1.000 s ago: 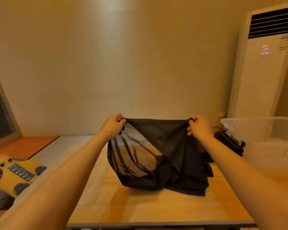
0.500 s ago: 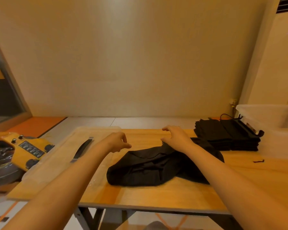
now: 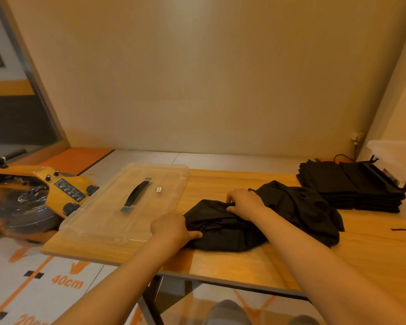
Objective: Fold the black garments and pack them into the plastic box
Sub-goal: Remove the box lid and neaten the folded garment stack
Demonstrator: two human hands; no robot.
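Left grip is closed on the loose black garment, thumb on the cloth at its 8 o'clock edge. Right grip pinches a fold at the garment's 11 o'clock edge, fingers curled. Garment lies crumpled mid wooden surface. Stack of folded black garments sits at 2 o'clock from it, close by. Plastic box is beyond the stack, also 2 o'clock, cut by the frame edge. Clear lid with black handle lies at 9 o'clock, just beside the left grip. Yellow machine is past the lid. Small dark scrap at 3 o'clock.
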